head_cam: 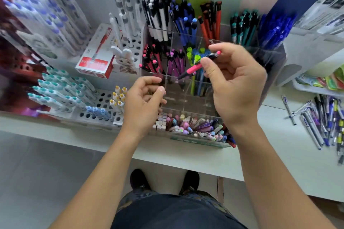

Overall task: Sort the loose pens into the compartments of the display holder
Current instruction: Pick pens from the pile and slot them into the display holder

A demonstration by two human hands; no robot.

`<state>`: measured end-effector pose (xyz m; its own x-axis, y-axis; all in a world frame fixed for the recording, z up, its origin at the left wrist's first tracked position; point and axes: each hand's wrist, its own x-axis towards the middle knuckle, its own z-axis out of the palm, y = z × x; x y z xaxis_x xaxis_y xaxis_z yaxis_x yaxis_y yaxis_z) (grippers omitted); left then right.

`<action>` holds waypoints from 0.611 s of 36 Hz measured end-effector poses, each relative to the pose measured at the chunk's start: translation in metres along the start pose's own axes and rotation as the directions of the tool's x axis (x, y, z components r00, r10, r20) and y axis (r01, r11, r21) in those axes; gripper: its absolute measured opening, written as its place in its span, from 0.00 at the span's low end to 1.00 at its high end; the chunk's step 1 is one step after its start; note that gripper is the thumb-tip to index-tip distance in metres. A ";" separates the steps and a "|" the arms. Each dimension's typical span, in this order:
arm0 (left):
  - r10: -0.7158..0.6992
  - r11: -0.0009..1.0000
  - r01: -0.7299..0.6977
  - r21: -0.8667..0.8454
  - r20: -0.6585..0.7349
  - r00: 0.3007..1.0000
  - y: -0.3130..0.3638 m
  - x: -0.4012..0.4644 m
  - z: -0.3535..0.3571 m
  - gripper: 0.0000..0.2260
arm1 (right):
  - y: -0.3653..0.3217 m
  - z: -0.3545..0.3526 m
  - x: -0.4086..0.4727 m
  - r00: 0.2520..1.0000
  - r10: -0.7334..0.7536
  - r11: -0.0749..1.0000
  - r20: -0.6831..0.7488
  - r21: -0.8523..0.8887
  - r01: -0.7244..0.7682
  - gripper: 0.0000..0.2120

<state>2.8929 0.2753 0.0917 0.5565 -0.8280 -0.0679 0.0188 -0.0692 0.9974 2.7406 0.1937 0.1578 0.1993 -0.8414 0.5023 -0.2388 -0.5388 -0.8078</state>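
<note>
The person's right hand is pinching a pink-and-black pen between thumb and fingertips, holding it tilted above the clear acrylic display holder, its dark tip pointing down-left over the purple pens. Left of it, the left hand is hovering, fingers loosely curled, gripping nothing.

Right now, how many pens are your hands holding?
1: a pink-and-black pen pinched in the right hand, above the holder's middle compartments. The left hand looks empty, though its curled fingers could hide something.
</note>
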 end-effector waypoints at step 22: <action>0.078 0.977 -0.067 0.201 -0.049 0.996 0.016 0.023 -0.031 0.14 | -0.024 0.068 0.038 0.976 -0.219 0.952 0.005 -0.217 0.215 0.10</action>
<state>2.9316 0.2719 0.1069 0.5965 -0.8026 0.0115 -0.1856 -0.1240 0.9748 2.8181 0.1778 0.1753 0.2520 -0.7025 0.6656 -0.3911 -0.7031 -0.5940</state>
